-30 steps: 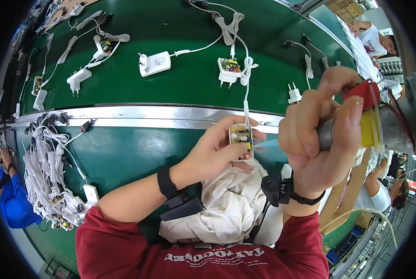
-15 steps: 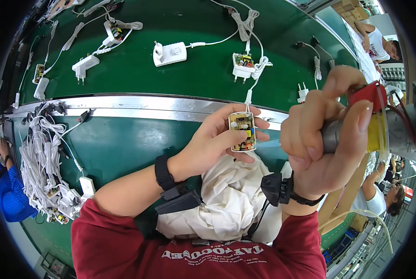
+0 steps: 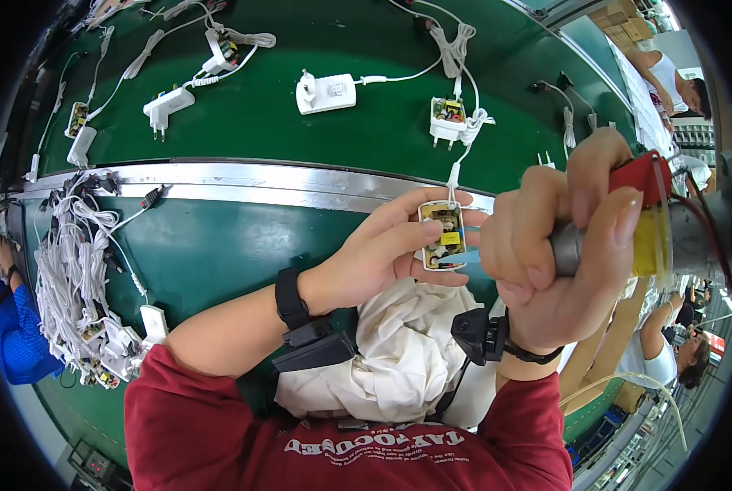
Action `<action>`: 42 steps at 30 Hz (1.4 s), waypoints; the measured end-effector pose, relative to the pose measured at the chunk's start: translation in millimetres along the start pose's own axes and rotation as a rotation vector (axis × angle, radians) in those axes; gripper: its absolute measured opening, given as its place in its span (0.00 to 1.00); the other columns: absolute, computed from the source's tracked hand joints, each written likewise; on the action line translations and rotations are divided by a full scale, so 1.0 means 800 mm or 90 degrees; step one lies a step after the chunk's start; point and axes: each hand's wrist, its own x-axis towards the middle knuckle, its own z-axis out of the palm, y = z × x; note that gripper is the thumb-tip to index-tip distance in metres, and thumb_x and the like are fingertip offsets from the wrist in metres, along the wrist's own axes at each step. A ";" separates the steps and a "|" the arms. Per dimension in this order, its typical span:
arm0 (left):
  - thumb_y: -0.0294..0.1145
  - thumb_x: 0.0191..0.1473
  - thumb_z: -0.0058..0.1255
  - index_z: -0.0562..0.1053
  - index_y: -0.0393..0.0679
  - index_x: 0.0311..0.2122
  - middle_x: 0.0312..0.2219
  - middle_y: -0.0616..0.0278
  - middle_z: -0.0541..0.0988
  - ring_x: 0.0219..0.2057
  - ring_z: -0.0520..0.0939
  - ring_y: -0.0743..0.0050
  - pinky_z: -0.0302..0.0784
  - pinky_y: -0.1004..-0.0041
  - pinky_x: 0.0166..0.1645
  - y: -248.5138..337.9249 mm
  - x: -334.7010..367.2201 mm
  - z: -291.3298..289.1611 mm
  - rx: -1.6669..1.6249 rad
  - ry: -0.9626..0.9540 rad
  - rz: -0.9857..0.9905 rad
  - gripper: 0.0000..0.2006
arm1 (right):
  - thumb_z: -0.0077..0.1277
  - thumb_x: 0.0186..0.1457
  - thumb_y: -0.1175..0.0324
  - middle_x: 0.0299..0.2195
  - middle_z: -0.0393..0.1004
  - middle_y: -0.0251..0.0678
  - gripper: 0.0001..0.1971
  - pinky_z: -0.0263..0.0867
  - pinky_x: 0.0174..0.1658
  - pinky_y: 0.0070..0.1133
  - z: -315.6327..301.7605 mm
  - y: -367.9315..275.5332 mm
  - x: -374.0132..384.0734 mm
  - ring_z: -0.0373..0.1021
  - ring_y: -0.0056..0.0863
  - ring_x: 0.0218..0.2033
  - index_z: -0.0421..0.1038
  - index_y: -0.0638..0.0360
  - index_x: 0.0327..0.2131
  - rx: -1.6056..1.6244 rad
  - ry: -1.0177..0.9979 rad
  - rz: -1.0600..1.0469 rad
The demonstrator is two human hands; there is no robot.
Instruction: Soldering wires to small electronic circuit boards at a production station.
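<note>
My left hand (image 3: 364,260) grips an open white power adapter (image 3: 450,239), its thumb lying across the exposed circuit board. A white cord leaves the adapter's far end. My right hand (image 3: 558,258) is wrapped around a glue dispensing gun (image 3: 704,222) with a grey barrel, a red lever (image 3: 642,178) and a yellow band. From beneath the right fingers, the gun's pale blue tapered nozzle (image 3: 466,258) points left, its tip at the near end of the board. Whether the tip touches the board, I cannot tell.
Beyond a metal rail (image 3: 243,181), white adapters (image 3: 326,92) with bundled cords lie on a green belt (image 3: 259,135). A heap of corded adapters (image 3: 79,278) sits at left. White cloth (image 3: 415,360) lies below my hands. Other people are at the left and right edges.
The left hand and adapter have shifted slightly right. The nozzle tip, formerly beside the adapter, now reaches over the board's near end. The adapters on the belt have moved right.
</note>
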 end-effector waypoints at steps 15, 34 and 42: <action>0.33 0.58 0.39 0.60 0.40 0.52 0.47 0.56 0.70 0.48 0.72 0.68 0.77 0.64 0.45 0.024 0.025 0.030 0.198 0.030 0.052 0.18 | 0.31 0.62 0.52 0.08 0.51 0.25 0.20 0.41 0.10 0.13 -0.008 -0.036 -0.001 0.46 0.11 0.06 0.54 0.63 0.40 -0.109 -0.028 -0.005; 0.40 0.46 0.47 0.70 0.42 0.37 0.30 0.54 0.75 0.34 0.75 0.61 0.70 0.68 0.35 0.007 0.196 0.117 0.880 -0.151 0.464 0.15 | 0.50 0.53 0.64 0.18 0.61 0.21 0.11 0.48 0.20 0.10 0.016 -0.137 -0.031 0.54 0.07 0.16 0.65 0.61 0.34 -0.008 0.039 0.069; 0.30 0.42 0.48 0.67 0.37 0.31 0.26 0.53 0.73 0.29 0.76 0.57 0.74 0.69 0.30 0.046 0.143 0.066 1.411 0.326 0.399 0.10 | 0.39 0.59 0.59 0.09 0.51 0.25 0.14 0.41 0.11 0.13 0.035 -0.131 -0.027 0.46 0.11 0.07 0.57 0.64 0.36 -0.121 0.013 0.004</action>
